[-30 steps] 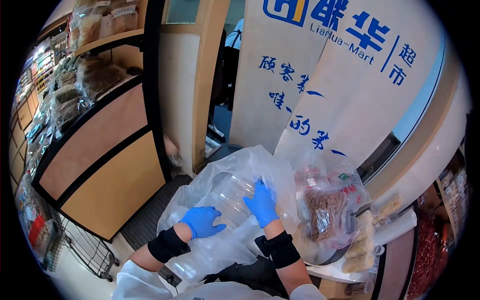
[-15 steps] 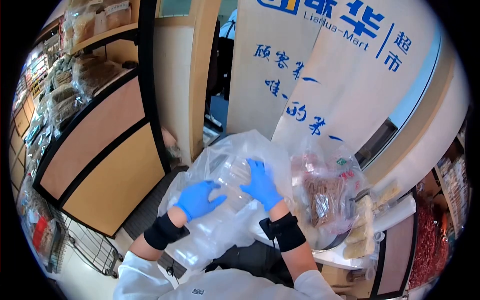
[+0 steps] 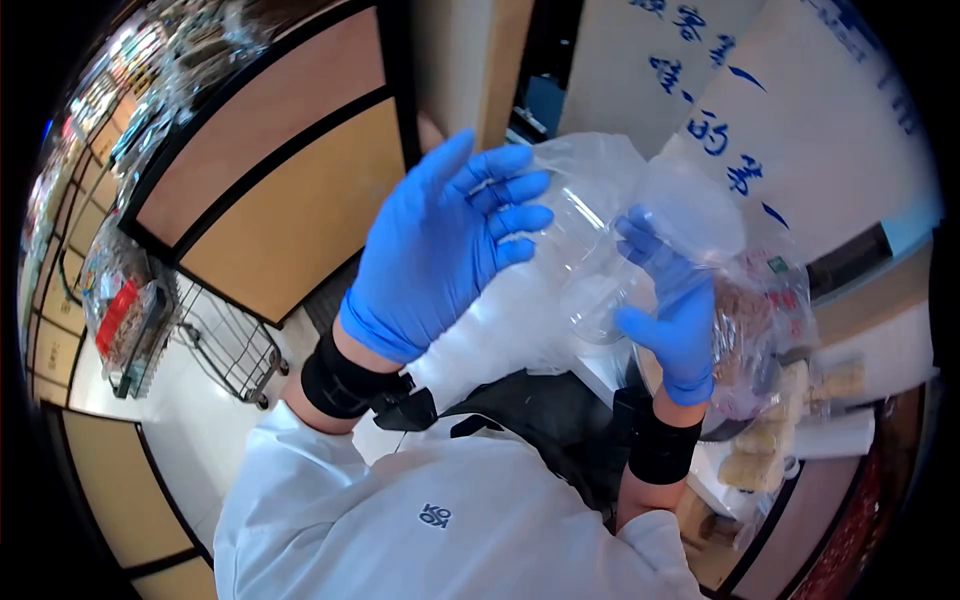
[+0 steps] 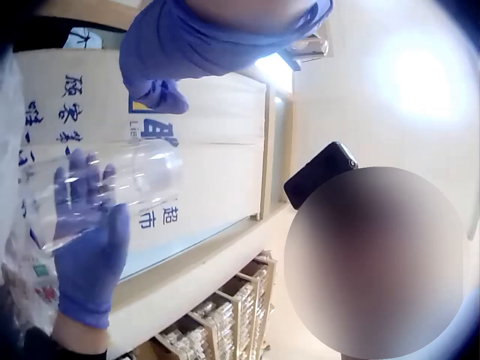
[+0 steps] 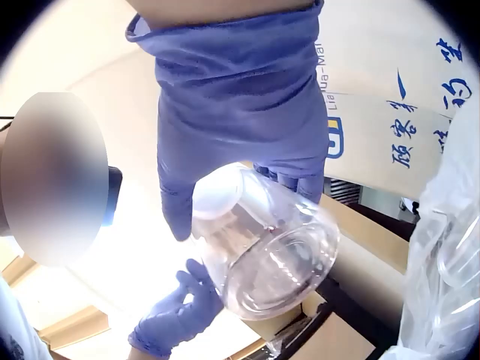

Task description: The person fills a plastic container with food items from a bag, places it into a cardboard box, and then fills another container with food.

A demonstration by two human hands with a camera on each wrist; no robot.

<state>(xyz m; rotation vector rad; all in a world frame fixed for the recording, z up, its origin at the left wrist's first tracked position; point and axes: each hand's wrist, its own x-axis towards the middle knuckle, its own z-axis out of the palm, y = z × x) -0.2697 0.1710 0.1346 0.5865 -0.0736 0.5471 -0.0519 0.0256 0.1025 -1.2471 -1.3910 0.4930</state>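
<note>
A clear plastic jar point(image 3: 597, 312) is in my right hand point(image 3: 678, 310), gripped between thumb and fingers; it is tilted. In the right wrist view the jar point(image 5: 281, 259) hangs below my right hand point(image 5: 244, 112), its round base towards the camera. My left hand point(image 3: 425, 250) is raised to the left of it, apart from the jar, fingers spread and loosely bent, holding nothing. The left wrist view shows my left hand point(image 4: 180, 56) above the jar point(image 4: 154, 172). Behind the hands lies a large translucent bag point(image 3: 490, 325), with clear plastic shapes showing through it.
On the right are wrapped brown goods point(image 3: 740, 330), pale packages point(image 3: 755, 465) and a white roll point(image 3: 835, 433). A panel with blue writing point(image 3: 640, 100) stands behind. To the left are a shelf unit point(image 3: 290, 200) and a wire cart point(image 3: 235, 340).
Both hands have come up from the bag. The right hand has lifted a clear jar out to the right; the left has moved away, raised and spread. The head view has shifted down and left.
</note>
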